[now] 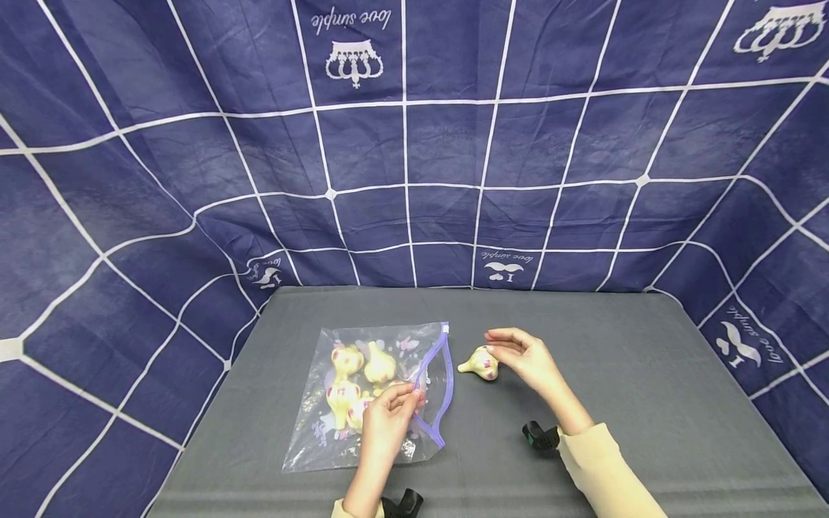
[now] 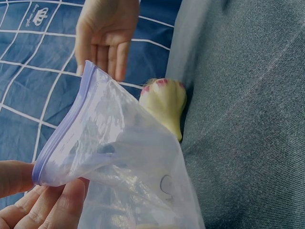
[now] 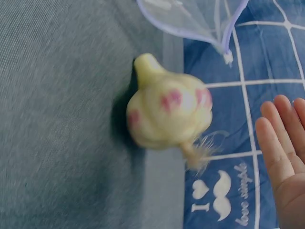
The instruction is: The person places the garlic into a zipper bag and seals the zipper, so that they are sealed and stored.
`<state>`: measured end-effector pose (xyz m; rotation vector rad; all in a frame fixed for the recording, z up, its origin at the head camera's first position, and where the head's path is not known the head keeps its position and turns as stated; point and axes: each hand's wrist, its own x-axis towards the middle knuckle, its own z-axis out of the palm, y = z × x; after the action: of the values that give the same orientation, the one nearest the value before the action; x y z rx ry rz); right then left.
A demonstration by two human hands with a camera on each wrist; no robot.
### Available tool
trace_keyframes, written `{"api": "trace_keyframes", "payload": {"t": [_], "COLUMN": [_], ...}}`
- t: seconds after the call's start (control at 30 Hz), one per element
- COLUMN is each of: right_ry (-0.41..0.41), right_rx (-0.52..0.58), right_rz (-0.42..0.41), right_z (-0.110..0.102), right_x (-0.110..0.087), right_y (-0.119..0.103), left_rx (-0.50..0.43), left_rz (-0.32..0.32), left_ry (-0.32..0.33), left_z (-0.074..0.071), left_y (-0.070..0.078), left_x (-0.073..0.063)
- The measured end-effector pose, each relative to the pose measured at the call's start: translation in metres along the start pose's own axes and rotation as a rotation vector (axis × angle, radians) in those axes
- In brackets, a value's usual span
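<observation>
A clear zip bag (image 1: pixel 304 439) with a purple zip edge (image 2: pixel 62 133) lies on the grey table, several garlic bulbs (image 1: pixel 379 365) inside it. My left hand (image 1: pixel 391 414) pinches the bag's rim between thumb and fingers, and the mouth gapes toward the right. Just right of that mouth, a single garlic bulb (image 3: pixel 167 107) with pinkish patches and stringy roots rests on the table. Over this bulb hovers my right hand (image 1: pixel 527 363), its fingers extended. In the right wrist view the fingers (image 3: pixel 279 138) stand apart from the bulb, with nothing in them.
The grey table (image 1: pixel 615 374) stretches out to the right of the bag. Behind it and along both sides hangs a blue cloth (image 1: pixel 447 144) with white grid lines. A white slider (image 1: pixel 445 328) sits at the far end of the zip.
</observation>
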<state>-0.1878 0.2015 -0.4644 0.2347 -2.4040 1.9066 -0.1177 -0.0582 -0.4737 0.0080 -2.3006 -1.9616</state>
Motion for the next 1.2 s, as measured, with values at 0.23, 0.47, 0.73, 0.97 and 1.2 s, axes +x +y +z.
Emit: {"api": "trace_keyframes", "payload": {"t": [0.23, 0.47, 0.73, 0.97, 1.2], "right_ry": [0.03, -0.031, -0.087, -0.109, -0.117], "right_rx": [-0.17, -0.248, -0.336, -0.423, -0.46], "right_rz": [0.056, 0.118, 0.117, 0.079, 0.067], "right_z": [-0.008, -0.009, -0.003, 0.003, 0.006], "right_x": [0.003, 0.008, 0.014, 0.017, 0.016], "right_y": [0.014, 0.029, 0.038, 0.042, 0.045], "left_rx": [0.015, 0.009, 0.022, 0.04, 0.043], "left_rz": [-0.008, -0.024, -0.008, -0.002, 0.008], "left_ry": [0.005, 0.0, -0.005, -0.003, -0.006], "left_z": [0.001, 0.0, -0.001, -0.001, -0.001], "left_y": [0.001, 0.003, 0.003, 0.0, 0.0], "left_x": [0.002, 0.0, 0.0, 0.0, 0.0]}}
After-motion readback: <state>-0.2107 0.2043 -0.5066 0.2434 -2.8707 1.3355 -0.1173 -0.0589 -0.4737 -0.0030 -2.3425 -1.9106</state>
